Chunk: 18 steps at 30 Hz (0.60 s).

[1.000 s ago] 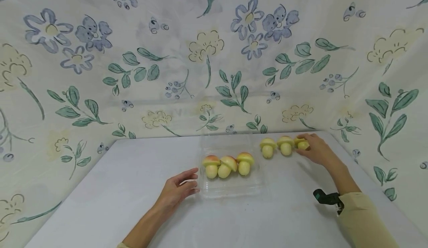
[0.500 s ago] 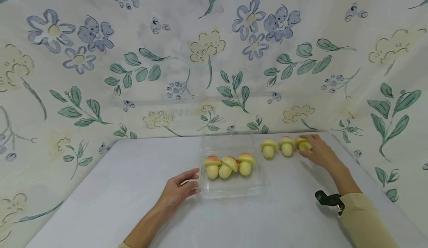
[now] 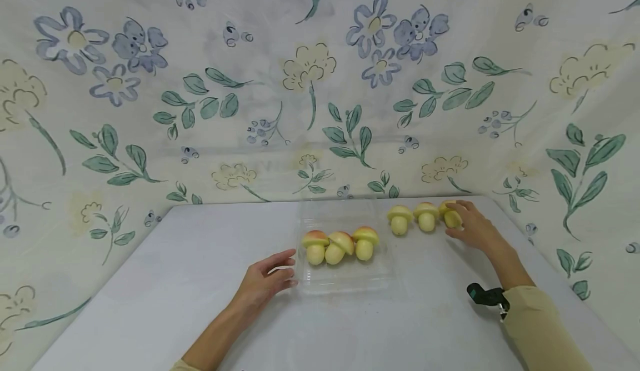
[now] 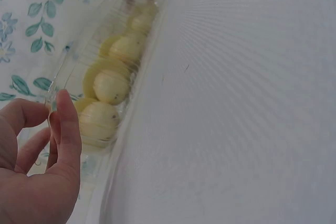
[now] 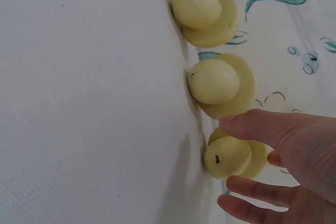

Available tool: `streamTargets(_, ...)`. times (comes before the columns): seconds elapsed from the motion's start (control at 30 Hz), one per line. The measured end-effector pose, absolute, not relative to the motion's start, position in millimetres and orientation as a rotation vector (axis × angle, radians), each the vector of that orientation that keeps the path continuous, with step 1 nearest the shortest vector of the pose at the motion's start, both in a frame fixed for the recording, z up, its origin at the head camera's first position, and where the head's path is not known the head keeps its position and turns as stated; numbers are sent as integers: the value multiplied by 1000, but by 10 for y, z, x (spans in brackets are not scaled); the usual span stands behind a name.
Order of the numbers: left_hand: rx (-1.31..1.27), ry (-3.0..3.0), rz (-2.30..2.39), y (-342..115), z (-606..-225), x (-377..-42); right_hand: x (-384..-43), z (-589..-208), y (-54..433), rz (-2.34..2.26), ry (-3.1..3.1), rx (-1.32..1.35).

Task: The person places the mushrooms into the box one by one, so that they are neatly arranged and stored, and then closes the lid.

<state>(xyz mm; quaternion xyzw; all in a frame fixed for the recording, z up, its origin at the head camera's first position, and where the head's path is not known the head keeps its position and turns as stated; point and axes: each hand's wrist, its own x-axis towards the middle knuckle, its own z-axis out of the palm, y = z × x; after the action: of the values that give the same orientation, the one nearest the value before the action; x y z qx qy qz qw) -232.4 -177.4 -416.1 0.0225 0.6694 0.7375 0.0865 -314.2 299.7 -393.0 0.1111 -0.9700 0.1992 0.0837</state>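
Hands, two. Left hand (image 3: 262, 285): fingers relaxed, clasping nothing, fingertips at the near wall of the box. Right hand (image 3: 477, 229): fingers loose and parted around the endmost row piece; whether they touch it cannot be told.

Box (image 3: 345, 280), one: clear plastic, rectangular, just beside the left hand, between both hands.

Boxed pieces (image 3: 340, 246), three: mushroom-shaped, pale yellow stalks, yellow caps blushed red, side by side.

Row pieces (image 3: 426, 221), three: mushroom-shaped, yellow-capped, pale-stalked, outside the box; two left of the right hand, one amid its fingers.

Table (image 3: 200, 249), one: white, beneath both hands.
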Motion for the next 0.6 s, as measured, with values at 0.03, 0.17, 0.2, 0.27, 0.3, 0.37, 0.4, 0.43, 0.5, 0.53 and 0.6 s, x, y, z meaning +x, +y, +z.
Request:
streamTargets(0.03, 68, 1992, 2199, -1774, -4161, -2327, -3143, -3934, 3000, 597, -2897, 324)
streamTargets(0.17, 60, 1995, 2201, -1770, -4161, -2337, -3144, -3943, 3004, 598, -2925, 300)
streamTargets(0.2, 58, 1997, 2200, -1767, -4160, -2337, -3144, -3943, 3005, 597, -2934, 293)
streamTargets(0.27, 58, 2003, 2195, -1760, -4156, -2337, -3140, -3942, 2999, 593, -2950, 280)
streamTargets(0.3, 56, 2006, 2195, -1756, -4154, -2336, -3142, -3944, 2998, 593, -2952, 274)
streamTargets(0.37, 52, 2008, 2197, -1750, -4149, -2333, -3138, -3942, 2996, 585, -2948, 271)
streamTargets(0.4, 54, 2003, 2198, -1749, -4145, -2331, -3137, -3941, 2995, 583, -2942, 268)
streamTargets(0.43, 55, 2002, 2198, -1749, -4143, -2329, -3137, -3942, 2993, 579, -2937, 265)
streamTargets(0.5, 56, 2001, 2195, -1750, -4139, -2323, -3136, -3947, 2997, 575, -2935, 254)
streamTargets(0.53, 61, 2001, 2192, -1752, -4136, -2319, -3135, -3949, 2996, 576, -2938, 244)
streamTargets(0.6, 61, 1999, 2190, -1755, -4130, -2316, -3137, -3959, 2993, 576, -2941, 223)
